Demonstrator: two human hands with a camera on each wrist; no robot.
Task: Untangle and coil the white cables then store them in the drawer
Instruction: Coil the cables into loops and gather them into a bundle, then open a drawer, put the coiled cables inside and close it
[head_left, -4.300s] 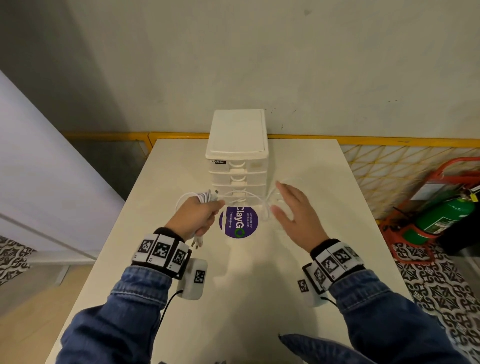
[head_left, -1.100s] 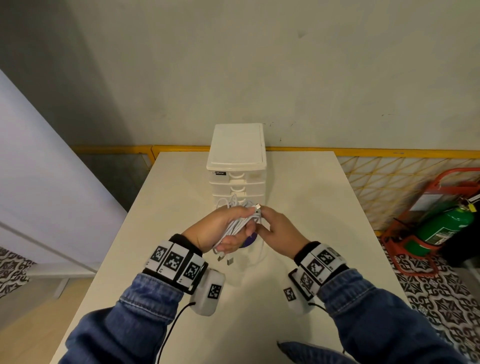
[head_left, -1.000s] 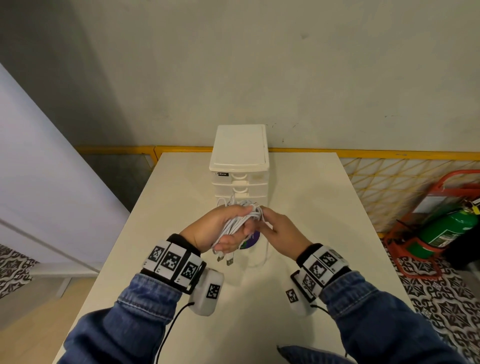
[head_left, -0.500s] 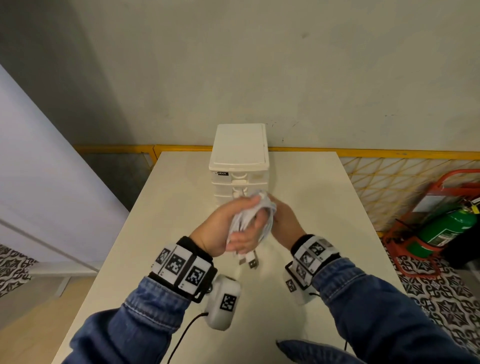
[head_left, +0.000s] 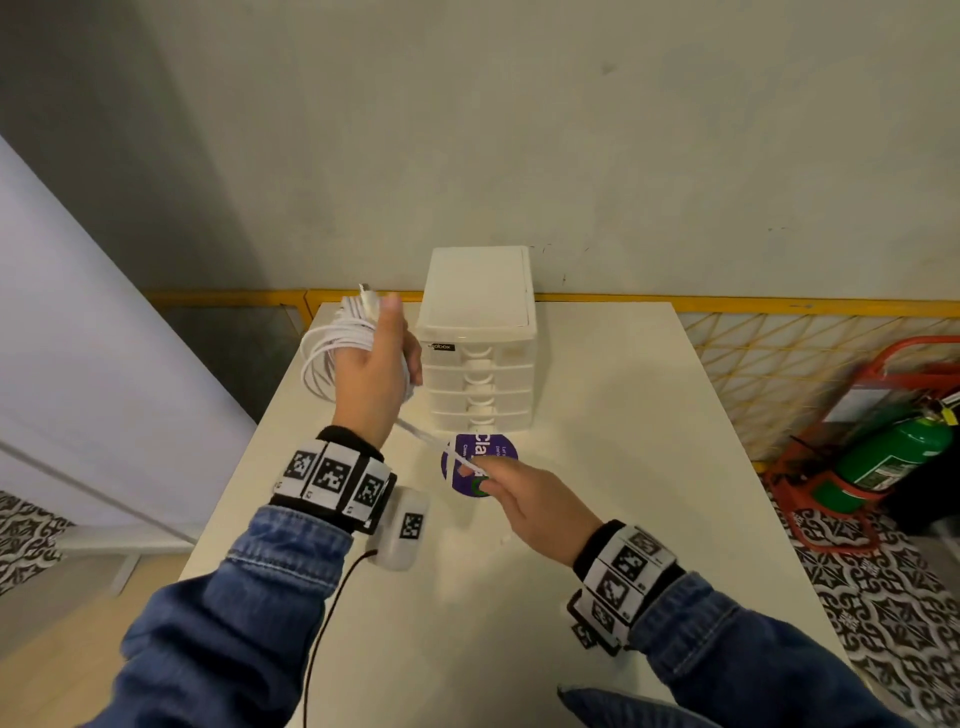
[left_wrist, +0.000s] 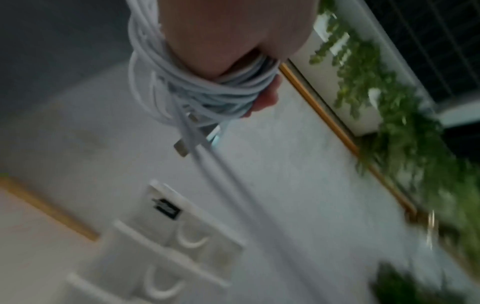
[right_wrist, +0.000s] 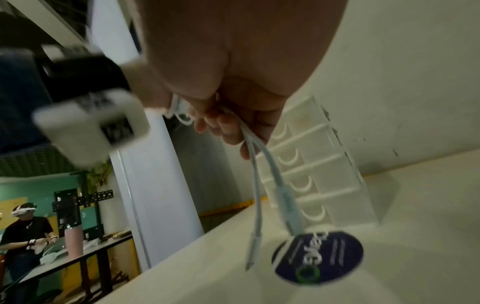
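Observation:
My left hand (head_left: 375, 364) is raised left of the white drawer unit (head_left: 478, 343) and grips a coil of white cables (head_left: 332, 353); the loops wrap round its fingers (left_wrist: 265, 98) in the left wrist view, with a plug end (left_wrist: 182, 148) hanging below. A taut strand (head_left: 421, 434) runs down to my right hand (head_left: 514, 493), which pinches the cable ends low over the table. Two cable ends (right_wrist: 270, 185) dangle from that hand above the purple sticker (right_wrist: 318, 257). All drawers of the unit look closed.
The cream table (head_left: 597, 441) stands against a grey wall. A round purple sticker (head_left: 493, 447) lies in front of the drawer unit. A green fire extinguisher (head_left: 893, 457) in a red stand is on the floor at the right. A person (right_wrist: 23, 226) stands far behind.
The hands were together in front of the drawer unit; now the left hand has lifted the coil up and left, and the right hand has pulled down, stretching a strand between them.

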